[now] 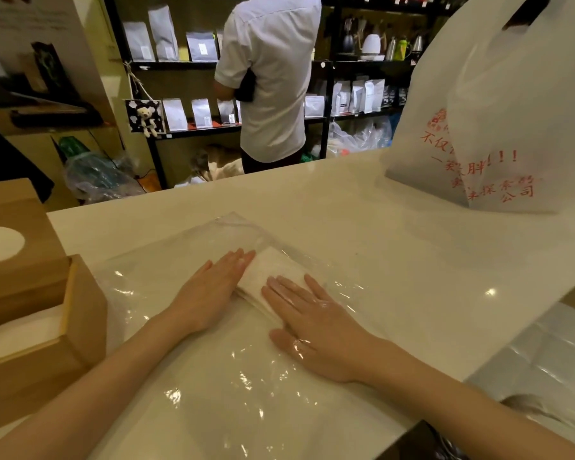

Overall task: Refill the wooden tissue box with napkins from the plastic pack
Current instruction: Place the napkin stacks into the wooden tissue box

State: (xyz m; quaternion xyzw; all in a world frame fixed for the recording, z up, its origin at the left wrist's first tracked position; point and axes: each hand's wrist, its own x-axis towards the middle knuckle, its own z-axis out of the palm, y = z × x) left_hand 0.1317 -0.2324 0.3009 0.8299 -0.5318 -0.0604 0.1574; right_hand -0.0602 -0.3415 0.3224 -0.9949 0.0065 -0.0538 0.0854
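Note:
A clear plastic pack (186, 254) lies flat on the white counter, with a small stack of white napkins (273, 270) inside it. My left hand (210, 290) rests flat on top of the plastic, fingers against the stack's left edge. My right hand (316, 323) is inside the pack under the film, flat with fingers spread on the napkins. The wooden tissue box (80, 310) stands open at the left with white napkins (17, 330) in it. Its wooden lid (24, 270) with an oval slot leans behind it.
A white plastic carrier bag (492, 127) with red print stands at the counter's far right. A person in a white shirt (273, 78) stands behind the counter (395, 247) facing black shelves of pouches. A grey surface (551, 360) adjoins the counter at the right.

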